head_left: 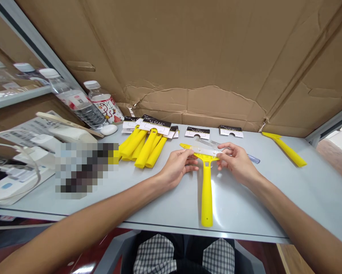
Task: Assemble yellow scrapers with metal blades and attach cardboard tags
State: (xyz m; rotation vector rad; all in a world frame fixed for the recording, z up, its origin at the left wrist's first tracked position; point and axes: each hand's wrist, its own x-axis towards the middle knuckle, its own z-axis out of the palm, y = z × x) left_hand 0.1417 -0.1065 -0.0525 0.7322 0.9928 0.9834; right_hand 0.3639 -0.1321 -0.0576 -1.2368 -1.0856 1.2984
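Observation:
A yellow scraper [207, 190] points its handle toward me, its wide head away from me. Across the head lies a pale, shiny blade strip [205, 151]. My left hand [178, 165] pinches the head and strip at the left end, thumb on top. At the right end my right hand [237, 161] grips them in the same way, its fingertips partly hidden. Just behind the head are flat metallic strips [203, 143]. A translucent bluish stick-like object [254, 158] shows beyond my right hand, partly covered by it.
Several yellow scrapers [146, 148] with black-and-white header cards [155, 125] are heaped at left. Two more cards [197, 132] lie at the back. One yellow scraper [287, 150] lies at right. Bottles [105, 101], white boxes and cables crowd the left; cardboard [188, 57] walls the back.

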